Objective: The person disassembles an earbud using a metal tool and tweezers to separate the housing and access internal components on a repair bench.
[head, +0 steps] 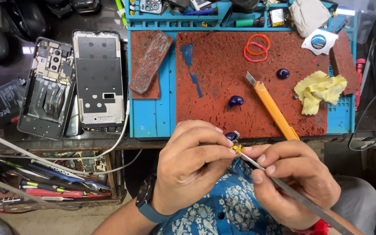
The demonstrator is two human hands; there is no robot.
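Observation:
My left hand (192, 163) pinches a tiny phone part with a yellow strip (236, 148) between thumb and fingertips, just below the bench edge. My right hand (294, 180) grips long metal tweezers (283, 185), and their tip touches the yellow strip. Both hands hover over my lap, in front of the blue work mat (153, 117) with its worn red pad (223, 78). A dark blue blob (231, 135) sits on the pad's front edge right by my left fingertips.
An opened phone body (48, 87) and a detached back frame (98, 80) lie at the left. An orange utility knife (271, 106), rubber bands (256, 46), blue blobs (235, 101) and a yellow cloth (318, 89) rest on the pad. A drawer of screwdrivers (44, 182) sits lower left.

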